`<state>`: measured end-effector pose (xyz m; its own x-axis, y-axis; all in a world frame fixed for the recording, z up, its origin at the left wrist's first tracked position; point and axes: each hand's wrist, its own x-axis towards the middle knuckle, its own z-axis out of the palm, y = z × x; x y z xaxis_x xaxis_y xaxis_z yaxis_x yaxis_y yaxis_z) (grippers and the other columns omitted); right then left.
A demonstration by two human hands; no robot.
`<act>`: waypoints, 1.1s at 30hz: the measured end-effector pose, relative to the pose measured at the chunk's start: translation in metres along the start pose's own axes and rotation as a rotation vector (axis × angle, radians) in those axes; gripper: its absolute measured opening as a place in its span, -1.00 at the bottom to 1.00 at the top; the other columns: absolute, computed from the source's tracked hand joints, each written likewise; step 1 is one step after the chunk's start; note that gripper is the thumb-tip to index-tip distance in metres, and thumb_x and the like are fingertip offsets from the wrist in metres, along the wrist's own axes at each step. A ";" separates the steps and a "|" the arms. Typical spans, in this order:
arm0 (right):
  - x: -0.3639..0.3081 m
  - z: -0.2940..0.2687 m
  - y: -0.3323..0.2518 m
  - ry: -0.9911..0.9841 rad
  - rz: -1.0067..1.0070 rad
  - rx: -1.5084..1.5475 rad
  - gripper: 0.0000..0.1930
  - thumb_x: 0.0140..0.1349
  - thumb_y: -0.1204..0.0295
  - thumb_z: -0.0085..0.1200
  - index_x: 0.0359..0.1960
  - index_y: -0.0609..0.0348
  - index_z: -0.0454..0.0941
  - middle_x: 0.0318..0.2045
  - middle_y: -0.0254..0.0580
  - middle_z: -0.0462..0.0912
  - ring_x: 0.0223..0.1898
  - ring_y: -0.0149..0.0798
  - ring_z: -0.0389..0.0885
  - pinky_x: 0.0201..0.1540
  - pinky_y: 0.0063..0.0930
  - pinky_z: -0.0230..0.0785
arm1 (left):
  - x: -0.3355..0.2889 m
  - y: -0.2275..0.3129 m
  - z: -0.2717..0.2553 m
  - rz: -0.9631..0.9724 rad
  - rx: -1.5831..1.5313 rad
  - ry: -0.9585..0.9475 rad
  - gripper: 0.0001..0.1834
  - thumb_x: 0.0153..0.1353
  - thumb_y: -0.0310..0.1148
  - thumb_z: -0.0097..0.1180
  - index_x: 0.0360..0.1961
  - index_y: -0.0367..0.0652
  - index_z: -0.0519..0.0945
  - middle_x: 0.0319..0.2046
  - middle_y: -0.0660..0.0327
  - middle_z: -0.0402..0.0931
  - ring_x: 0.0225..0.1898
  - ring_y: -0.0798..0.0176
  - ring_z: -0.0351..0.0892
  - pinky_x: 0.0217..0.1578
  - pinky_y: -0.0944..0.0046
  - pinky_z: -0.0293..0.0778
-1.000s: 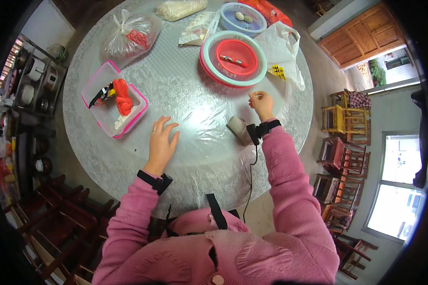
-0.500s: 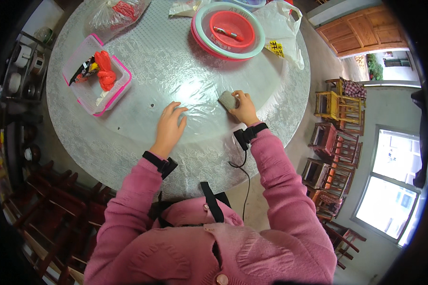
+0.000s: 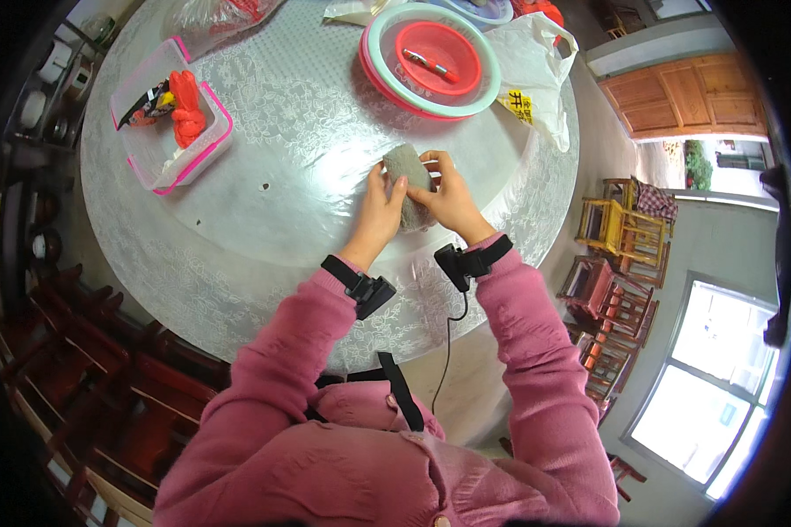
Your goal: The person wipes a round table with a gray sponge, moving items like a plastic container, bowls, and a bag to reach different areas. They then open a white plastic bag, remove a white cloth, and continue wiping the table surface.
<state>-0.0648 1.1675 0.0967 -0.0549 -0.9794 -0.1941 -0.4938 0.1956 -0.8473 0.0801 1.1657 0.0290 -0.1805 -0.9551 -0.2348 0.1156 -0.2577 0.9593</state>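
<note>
Between my two hands, over the clear-covered round table (image 3: pixel 264 263), is a grey, rough-textured folded cloth (image 3: pixel 405 163). It is longer than it is wide and its upper end sticks out past my fingers. My left hand (image 3: pixel 378 212) is closed on the left edge, with its thumb lying on the cloth. My right hand (image 3: pixel 453 200) grips the right side, fingers bent round the edge and thumb pointing in toward the other thumb. The lower part of the cloth is partly hidden by my hands. Black straps with small boxes sit on both wrists.
At the left stands a clear pink-rimmed box (image 3: pixel 221 132) with an orange bundled bag (image 3: pixel 186 110) inside. Ahead are stacked basins (image 3: pixel 488 88), a red-silver marker (image 3: pixel 431 65) in the top one, and a white plastic bag (image 3: pixel 540 79). Wooden chairs (image 3: pixel 602 290) line the right side.
My left hand has moved right and taken hold of the cloth, which only my right hand held before. The cloth is now turned more lengthwise and shows a larger face.
</note>
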 end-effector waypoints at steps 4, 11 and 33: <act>0.009 -0.021 0.005 -0.062 0.008 0.083 -0.42 0.18 0.40 0.38 0.19 0.20 0.36 -0.06 0.10 0.62 -0.24 -0.18 0.68 -0.20 -0.36 0.56 | 0.004 0.005 0.016 -0.057 -0.260 -0.097 -0.37 0.49 -0.29 0.05 0.39 -0.45 0.13 0.20 -0.13 0.46 0.18 0.12 0.51 0.15 0.19 0.45; 0.034 -0.041 0.025 0.040 -0.350 -0.196 -0.53 0.15 0.43 0.35 0.11 0.18 0.53 0.03 0.07 0.56 0.00 0.04 0.59 0.08 -0.18 0.46 | 0.027 -0.002 0.046 0.025 -0.235 0.180 -0.46 0.40 -0.42 0.17 0.26 -0.44 0.24 0.04 -0.05 0.56 0.08 0.18 0.57 0.10 0.22 0.47; 0.108 -0.066 0.034 0.238 -0.561 -0.341 -0.71 0.09 0.63 0.27 -0.11 0.15 0.73 -0.18 -0.03 0.75 -0.12 0.07 0.67 -0.02 -0.16 0.51 | 0.092 0.012 0.054 0.333 0.013 0.441 -0.52 0.30 -0.50 0.30 0.09 -0.32 0.28 0.01 -0.05 0.53 0.03 0.20 0.58 0.03 0.22 0.51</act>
<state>-0.1452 1.0654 0.0794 0.1190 -0.9197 0.3742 -0.7462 -0.3315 -0.5774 0.0121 1.0825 0.0270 0.2901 -0.9561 0.0406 0.0837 0.0676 0.9942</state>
